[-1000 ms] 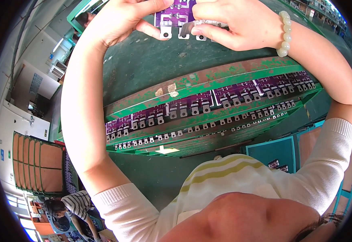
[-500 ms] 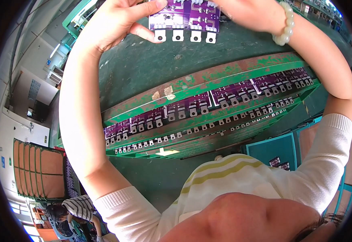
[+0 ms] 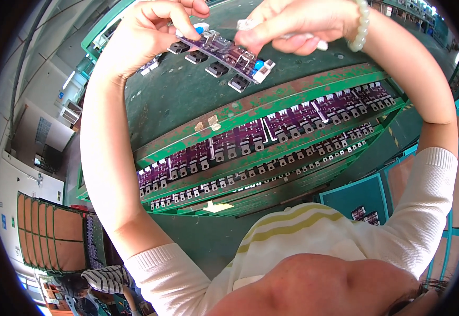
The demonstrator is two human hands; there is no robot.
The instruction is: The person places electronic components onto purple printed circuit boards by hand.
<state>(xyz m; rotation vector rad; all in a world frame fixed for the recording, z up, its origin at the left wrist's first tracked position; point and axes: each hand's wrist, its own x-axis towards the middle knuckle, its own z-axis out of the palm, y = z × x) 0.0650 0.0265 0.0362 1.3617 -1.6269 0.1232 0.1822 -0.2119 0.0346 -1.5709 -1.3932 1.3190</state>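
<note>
A purple circuit board (image 3: 221, 48) is held tilted above the dark green surface at the top of the view. Blue round parts and white connectors stand on its face, and black parts with metal tabs stick out along its near edge. My left hand (image 3: 153, 31) pinches the board's left end between thumb and finger. My right hand (image 3: 306, 26) is closed just above the board's right part, its thumb pressed toward the fingers near a small white piece; what it grips is too small to name. A pale bead bracelet (image 3: 362, 26) circles my right wrist.
Below my hands, a worn green metal rack (image 3: 292, 92) carries several rows of purple boards (image 3: 240, 139). A teal tray (image 3: 353, 192) with small boards lies at lower right. At lower left stand a brown-panelled rack (image 3: 53, 229) and a person in a striped top (image 3: 106, 278).
The board has turned from facing me flat to a slanted, edge-on tilt, coming lower. My right hand has come off its top edge and now closes above it; my left still holds it.
</note>
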